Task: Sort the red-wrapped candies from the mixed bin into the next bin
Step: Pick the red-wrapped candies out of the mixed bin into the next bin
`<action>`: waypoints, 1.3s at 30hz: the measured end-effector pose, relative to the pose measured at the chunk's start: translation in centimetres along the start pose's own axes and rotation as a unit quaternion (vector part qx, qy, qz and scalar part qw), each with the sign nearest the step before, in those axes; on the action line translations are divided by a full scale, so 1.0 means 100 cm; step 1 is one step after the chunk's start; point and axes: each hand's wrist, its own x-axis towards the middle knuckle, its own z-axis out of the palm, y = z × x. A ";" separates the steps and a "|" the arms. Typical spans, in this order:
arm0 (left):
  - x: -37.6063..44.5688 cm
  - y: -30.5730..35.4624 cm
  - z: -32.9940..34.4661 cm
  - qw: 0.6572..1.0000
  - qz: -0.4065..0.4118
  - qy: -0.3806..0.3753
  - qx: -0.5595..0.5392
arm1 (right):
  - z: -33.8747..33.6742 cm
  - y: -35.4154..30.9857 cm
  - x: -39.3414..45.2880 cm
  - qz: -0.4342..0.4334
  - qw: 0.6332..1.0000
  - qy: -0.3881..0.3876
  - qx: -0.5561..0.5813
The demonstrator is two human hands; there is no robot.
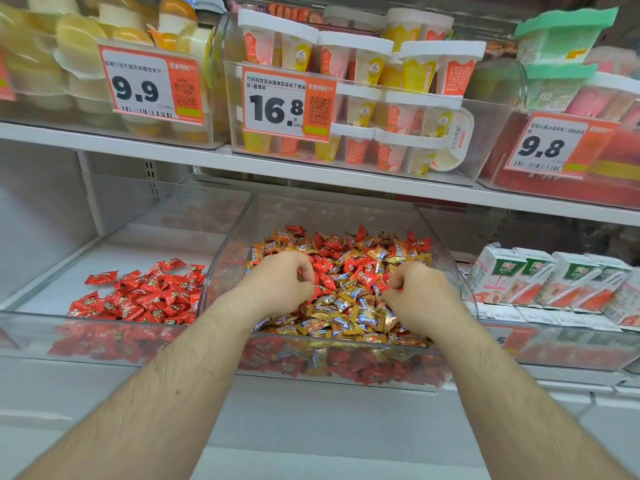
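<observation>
A: While your arms reach up the frame, where are the bins?
B: Your mixed bin (446,268) sits at centre; the next bin (31,320), lower left, holds red-wrapped candies (145,296).
A: My hands?
B: Your left hand (280,282) and right hand (415,292) both curl, pinching red candy.

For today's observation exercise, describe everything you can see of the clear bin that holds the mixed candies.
The mixed bin is a clear, plastic-looking tub with rounded corners and a low front wall, sitting on the lower shelf between the bin of red candies and a row of cartons. It holds a heap of red-wrapped and gold-wrapped candies. The left hand and right hand reach over its front edge, fingers curled into the heap.
</observation>
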 end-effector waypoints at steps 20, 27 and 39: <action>0.025 0.007 0.020 0.970 -0.042 -0.040 0.236 | 0.017 -0.025 0.022 -0.024 0.991 -0.056 -0.119; 0.007 0.005 0.001 1.000 -0.021 0.007 0.022 | 0.010 -0.017 0.008 -0.011 0.999 -0.020 -0.049; -0.052 -0.023 -0.083 0.851 -0.109 0.042 -0.512 | -0.023 -0.077 -0.044 -0.023 0.911 -0.125 0.393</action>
